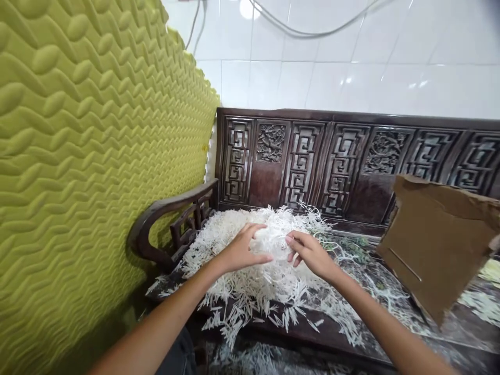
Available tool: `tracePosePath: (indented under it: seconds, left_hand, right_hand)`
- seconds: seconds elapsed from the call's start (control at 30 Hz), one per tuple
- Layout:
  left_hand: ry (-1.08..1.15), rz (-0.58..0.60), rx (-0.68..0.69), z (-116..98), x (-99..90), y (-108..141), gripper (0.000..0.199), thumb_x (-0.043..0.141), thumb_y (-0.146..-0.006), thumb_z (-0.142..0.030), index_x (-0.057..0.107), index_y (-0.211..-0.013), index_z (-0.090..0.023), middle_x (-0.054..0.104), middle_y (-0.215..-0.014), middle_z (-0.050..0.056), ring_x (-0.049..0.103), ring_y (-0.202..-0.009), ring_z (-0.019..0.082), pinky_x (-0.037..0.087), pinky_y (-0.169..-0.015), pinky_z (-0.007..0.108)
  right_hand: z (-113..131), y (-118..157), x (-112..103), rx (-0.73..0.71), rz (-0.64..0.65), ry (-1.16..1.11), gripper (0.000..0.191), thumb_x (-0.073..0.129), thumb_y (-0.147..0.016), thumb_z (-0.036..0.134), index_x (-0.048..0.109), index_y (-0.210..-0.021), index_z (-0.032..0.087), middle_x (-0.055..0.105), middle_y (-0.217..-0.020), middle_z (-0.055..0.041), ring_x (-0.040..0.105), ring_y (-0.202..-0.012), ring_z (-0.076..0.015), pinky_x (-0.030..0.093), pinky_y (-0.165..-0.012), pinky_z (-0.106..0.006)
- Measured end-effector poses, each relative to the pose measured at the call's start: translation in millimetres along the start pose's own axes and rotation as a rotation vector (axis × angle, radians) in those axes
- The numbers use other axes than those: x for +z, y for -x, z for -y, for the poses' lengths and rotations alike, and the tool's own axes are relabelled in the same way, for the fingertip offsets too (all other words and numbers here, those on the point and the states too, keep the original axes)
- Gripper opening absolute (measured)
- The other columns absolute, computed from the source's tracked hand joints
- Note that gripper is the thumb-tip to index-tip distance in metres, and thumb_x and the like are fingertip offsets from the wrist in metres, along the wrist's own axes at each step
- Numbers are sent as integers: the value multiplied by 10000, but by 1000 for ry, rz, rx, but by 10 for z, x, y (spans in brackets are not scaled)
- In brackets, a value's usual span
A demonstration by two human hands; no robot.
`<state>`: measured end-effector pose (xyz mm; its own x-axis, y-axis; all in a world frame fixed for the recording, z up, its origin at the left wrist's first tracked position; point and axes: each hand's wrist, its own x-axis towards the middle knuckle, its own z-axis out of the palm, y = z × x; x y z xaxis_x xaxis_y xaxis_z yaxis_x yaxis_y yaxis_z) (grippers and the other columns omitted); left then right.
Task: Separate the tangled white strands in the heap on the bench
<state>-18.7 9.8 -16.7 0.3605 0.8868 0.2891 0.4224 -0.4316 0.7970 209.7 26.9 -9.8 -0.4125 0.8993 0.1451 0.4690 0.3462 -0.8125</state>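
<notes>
A large heap of white, thin-branched plastic-looking pieces [250,284] lies on the dark carved wooden bench [312,325]. Over the middle of the heap, my left hand [246,248] has its thumb and fingers spread apart around a bright white patch, with nothing clearly gripped. To its right, my right hand [308,251] is bent with thumb and fingertips close together at the white strands; what they pinch is too small to make out. Some strands with green bits [353,247] lie right of the heap.
A brown cardboard piece [437,239] leans at the right of the bench. The curved wooden armrest [146,229] stands at the left, beside a yellow textured wall [97,156]. More white pieces [250,359] lie below the front edge.
</notes>
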Motion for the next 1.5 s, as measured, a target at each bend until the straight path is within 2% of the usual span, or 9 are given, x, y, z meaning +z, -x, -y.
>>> tracePosePath:
  seconds: [0.27, 0.4, 0.57, 0.7, 0.87, 1.03, 1.17, 1.3, 1.5]
  left_hand:
    - [-158, 45, 12, -41, 108, -167, 304, 603, -822, -394, 661, -1057, -209, 630, -1072, 70, 576, -868, 197, 449, -740, 303]
    - [-68, -2, 10, -133, 119, -209, 273, 542, -868, -416, 667, -894, -175, 656, -858, 56, 589, -796, 179, 429, -693, 270]
    - [62, 14, 24, -244, 135, -204, 284, 497, -900, -415, 620, -844, -165, 602, -763, 25, 548, -682, 134, 421, -651, 240]
    - [96, 2, 49, -322, 151, -201, 301, 460, -916, -417, 631, -903, -169, 598, -807, 34, 546, -733, 143, 421, -668, 239]
    - [144, -257, 16, -280, 180, -230, 237, 567, -839, -349, 659, -746, -152, 583, -1016, 62, 529, -1005, 181, 404, -837, 253]
    - [537, -595, -464, 29, -96, -373, 117, 581, -766, -264, 609, -800, -156, 585, -866, 31, 511, -658, 100, 384, -583, 218]
    - [497, -805, -526, 292, -490, -339, 176, 516, -821, -286, 583, -940, -175, 554, -903, 16, 400, -539, 35, 319, -519, 171]
    - [445, -596, -518, 264, -497, -161, 492, 724, -654, -203, 591, -1127, -178, 608, -972, 49, 520, -615, 70, 404, -574, 206]
    - [58, 99, -231, -74, -207, 0, 466, 564, -830, -526, 612, -1139, -180, 625, -1091, 94, 591, -927, 188, 462, -748, 275]
  right_hand:
    - [-111, -91, -144, 55, -73, -168, 383, 412, -883, 542, 404, -726, 193, 469, -736, 7, 658, -652, -178, 555, -565, -304]
    - [-192, -118, -230, 75, -154, -80, 376, 489, -852, 518, 445, -671, 191, 524, -660, 2, 605, -594, -185, 502, -572, -324]
    - [12, -28, -192, -72, -213, 45, 445, 429, -890, 594, 664, -956, 222, 650, -1064, -66, 532, -1090, -269, 405, -927, -438]
    - [169, 36, -22, -192, -32, -20, 478, 504, -874, 566, 596, -1196, 226, 621, -1179, -85, 557, -1079, -252, 438, -889, -394]
    - [145, -19, 240, -228, -25, 119, 401, 455, -913, 515, 585, -750, 173, 598, -701, -34, 550, -643, -182, 460, -660, -338]
    - [335, 177, 490, -404, 106, 282, 297, 483, -883, 225, 442, -590, 196, 505, -581, 12, 457, -515, -118, 467, -621, -316]
    - [454, 501, 708, -519, 345, 357, 278, 562, -771, 177, 390, -553, 194, 469, -532, 29, 430, -485, -108, 473, -592, -326]
    - [317, 455, 697, -309, 296, 266, 291, 478, -900, 351, 503, -657, 194, 572, -646, -2, 509, -543, -118, 490, -602, -326]
    - [29, 52, 426, -115, 65, 268, 475, 354, -928, 576, 557, -773, 175, 630, -772, -63, 584, -715, -214, 442, -656, -360]
